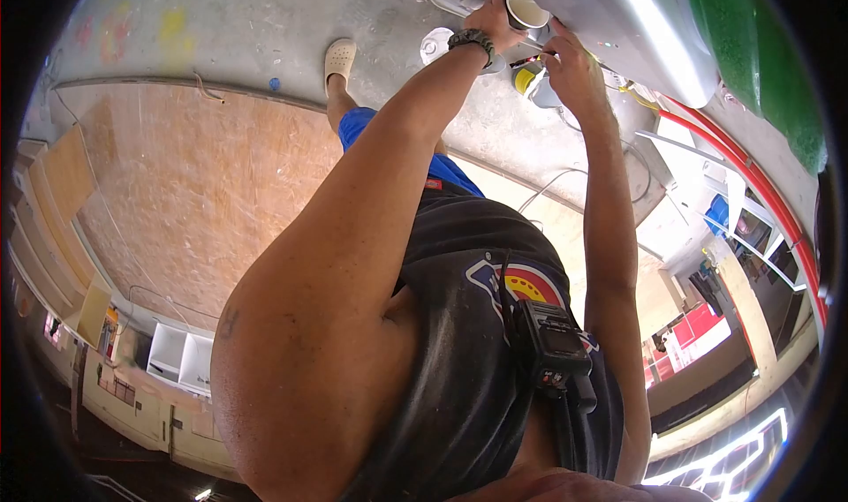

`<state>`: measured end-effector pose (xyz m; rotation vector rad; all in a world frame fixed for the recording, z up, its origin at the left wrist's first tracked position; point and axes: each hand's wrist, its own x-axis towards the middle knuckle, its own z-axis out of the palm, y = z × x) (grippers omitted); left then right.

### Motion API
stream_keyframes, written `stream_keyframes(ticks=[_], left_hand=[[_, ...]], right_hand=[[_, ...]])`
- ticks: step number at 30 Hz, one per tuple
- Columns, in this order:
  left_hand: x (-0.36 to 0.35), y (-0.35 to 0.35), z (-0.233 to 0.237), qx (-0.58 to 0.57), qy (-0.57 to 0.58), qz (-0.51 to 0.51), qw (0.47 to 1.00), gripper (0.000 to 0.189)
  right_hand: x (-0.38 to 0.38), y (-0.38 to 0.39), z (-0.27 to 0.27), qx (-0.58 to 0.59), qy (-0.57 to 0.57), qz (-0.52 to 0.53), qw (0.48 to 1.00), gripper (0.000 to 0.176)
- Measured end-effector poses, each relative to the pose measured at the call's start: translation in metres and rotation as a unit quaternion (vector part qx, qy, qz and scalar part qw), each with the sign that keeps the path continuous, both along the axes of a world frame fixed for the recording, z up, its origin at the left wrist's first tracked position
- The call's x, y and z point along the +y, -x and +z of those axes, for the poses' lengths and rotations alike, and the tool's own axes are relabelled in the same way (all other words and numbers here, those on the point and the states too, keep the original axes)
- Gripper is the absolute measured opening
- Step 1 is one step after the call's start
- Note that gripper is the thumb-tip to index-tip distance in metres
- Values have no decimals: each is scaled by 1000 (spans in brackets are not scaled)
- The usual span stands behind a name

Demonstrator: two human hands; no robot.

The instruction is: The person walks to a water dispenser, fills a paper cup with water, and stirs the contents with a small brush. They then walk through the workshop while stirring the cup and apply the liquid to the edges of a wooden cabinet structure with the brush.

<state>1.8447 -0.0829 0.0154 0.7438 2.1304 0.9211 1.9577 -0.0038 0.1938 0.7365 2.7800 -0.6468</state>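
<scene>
My left hand (495,23), with a dark braided bracelet at the wrist, is closed around a white cup (527,9), whose open mouth faces the camera. Just to its right, my right hand (571,65) is closed in a pinch beside a glossy grey curved panel (623,25). A thin dark tool (533,45) runs from its fingers toward the cup; its far end is hard to make out. Below the hands are a white round object (435,45) and a yellow-labelled container (526,80) on the grey floor.
Green sheeting (742,52) hangs at the upper right, with a red hose (751,162) curving below it. A wooden board (203,184) lies at left. White shelving (179,356) stands at lower left. Cables trail near my right arm.
</scene>
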Motion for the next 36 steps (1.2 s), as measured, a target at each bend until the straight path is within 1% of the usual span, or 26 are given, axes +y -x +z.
stream_keyframes(ticks=[2,11,17,20,23,29,36], left_hand=[[0,-1,-6,8,-12,1,1000,88],[-3,-2,-2,-9,0,9,1000,86],[-2,-6,-14,9,-4,11,1000,84],[-1,-3,-15,-7,6,14,1000,85],[-4,-2,-17,20,-31,21,999,83],[-4,-3,-21,19,-13,16,1000,87],[-5,-2,-19,-15,2,8,1000,89]], right_hand=[[1,-1,-1,-1,-2,1,1000,10],[-1,2,5,-10,-3,-2,1000,11],[1,1,1,-12,1,-7,1000,12],[0,2,1,-11,3,-11,1000,11],[0,0,1,-2,-2,-8,1000,10],[0,0,0,-4,-6,-10,1000,9],[1,-1,-3,5,-8,2,1000,10]])
